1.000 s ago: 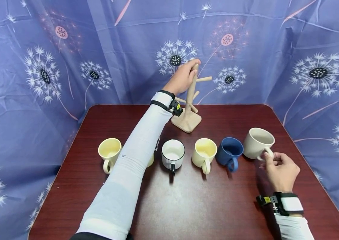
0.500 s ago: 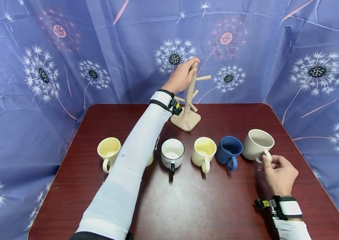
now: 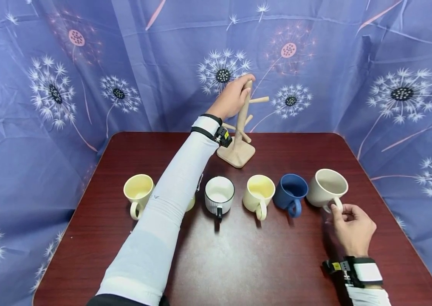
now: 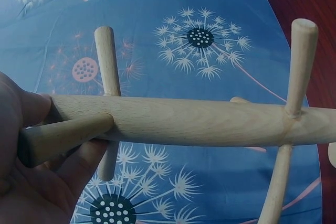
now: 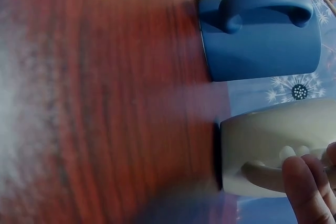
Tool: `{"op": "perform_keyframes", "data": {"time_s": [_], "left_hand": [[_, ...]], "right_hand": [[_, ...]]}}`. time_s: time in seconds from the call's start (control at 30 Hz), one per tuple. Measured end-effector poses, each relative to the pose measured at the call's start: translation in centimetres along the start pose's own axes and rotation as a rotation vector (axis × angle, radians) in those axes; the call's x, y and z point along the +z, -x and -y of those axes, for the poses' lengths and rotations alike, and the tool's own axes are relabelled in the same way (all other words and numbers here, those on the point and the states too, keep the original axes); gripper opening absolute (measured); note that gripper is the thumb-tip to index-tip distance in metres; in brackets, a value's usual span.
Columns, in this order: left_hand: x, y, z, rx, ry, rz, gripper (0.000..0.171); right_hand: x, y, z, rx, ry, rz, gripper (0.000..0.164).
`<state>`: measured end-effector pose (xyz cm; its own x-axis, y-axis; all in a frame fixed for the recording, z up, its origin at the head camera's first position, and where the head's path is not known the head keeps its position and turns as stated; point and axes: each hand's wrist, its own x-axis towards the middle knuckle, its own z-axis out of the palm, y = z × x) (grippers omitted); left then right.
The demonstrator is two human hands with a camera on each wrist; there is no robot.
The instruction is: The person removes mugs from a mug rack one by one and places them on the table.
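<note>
At the back of the table my left hand (image 3: 235, 98) grips the top of a wooden mug tree (image 3: 241, 123), whose bare pegs stick out from the post. In the left wrist view, thumb and fingers wrap the post's end beside a peg. On the right side, my right hand (image 3: 354, 227) pinches the handle of a greyish-beige mug (image 3: 320, 193). That mug is upright, close beside a blue mug (image 3: 290, 193). The right wrist view has fingertips (image 5: 302, 179) at the beige mug's handle, with the blue mug (image 5: 262, 51) above it in the picture.
Left of the blue mug stand a pale yellow mug (image 3: 258, 199) and a white mug (image 3: 218, 195) with black rim and handle. Another yellow mug (image 3: 138, 191) is at far left. My left sleeve mostly hides one more yellow mug (image 3: 190, 204). A patterned cloth (image 3: 162, 63) hangs behind.
My right hand has drawn the beige mug slightly toward me and a little left. The left hand keeps its hold on the mug tree, which has stayed in place.
</note>
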<state>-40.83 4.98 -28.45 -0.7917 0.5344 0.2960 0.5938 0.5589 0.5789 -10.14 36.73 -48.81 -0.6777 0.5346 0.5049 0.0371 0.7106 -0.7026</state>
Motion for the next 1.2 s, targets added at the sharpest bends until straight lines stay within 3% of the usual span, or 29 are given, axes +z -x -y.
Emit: {"op": "perform_keyframes", "data": {"time_s": [0.47,0.9,1.03,1.2], "left_hand": [[0.1,0.1,0.0,-0.005,-0.003,0.004,0.04],[0.2,0.3,0.2,-0.003,-0.035,-0.066,0.05],[-0.1,0.6,0.3,0.032,0.003,-0.061,0.055],[-1.1,2.3,0.8,0.123,0.059,-0.064,0.06]], "right_hand": [[-0.4,0.8,-0.4,-0.002,-0.016,0.001,0.017],[-0.6,0.0,-0.3,-0.017,-0.013,0.053,0.018],[-1.3,-0.6,-0.1,-0.02,0.01,0.124,0.02],[-3.2,-1.6,-0.6,0.093,-0.064,0.214,0.022]]}}
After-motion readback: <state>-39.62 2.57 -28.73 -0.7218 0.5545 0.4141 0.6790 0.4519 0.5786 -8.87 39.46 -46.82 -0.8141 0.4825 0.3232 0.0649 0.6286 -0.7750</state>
